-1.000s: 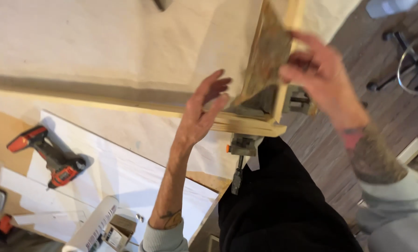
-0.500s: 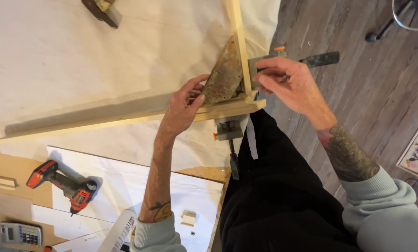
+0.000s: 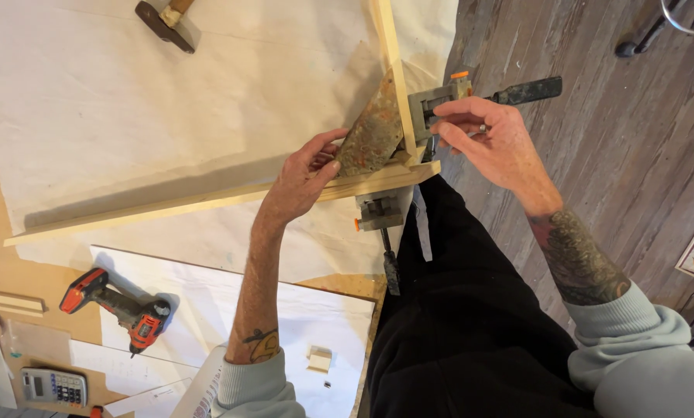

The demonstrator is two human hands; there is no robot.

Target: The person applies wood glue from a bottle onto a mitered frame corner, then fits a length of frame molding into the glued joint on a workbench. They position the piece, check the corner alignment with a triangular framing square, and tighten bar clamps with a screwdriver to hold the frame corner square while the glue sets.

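Your left hand (image 3: 304,174) presses open fingers on the rusty triangle (image 3: 374,131) at the frame corner (image 3: 409,172); your right hand (image 3: 490,143) pinches the clamp (image 3: 432,99).

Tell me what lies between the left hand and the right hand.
In the head view, the rusty triangular plate and the upright wooden bar of the frame corner lie between the left hand and the right hand, which is at a grey clamp.

Both arms reached forward from pale sweatshirt sleeves. The left hand (image 3: 304,174) lay palm down, fingers spread and slightly curled. Further right, the right hand (image 3: 490,143) was cupped, fingertips pinched together. Tattoos marked both forearms near the cuffs.
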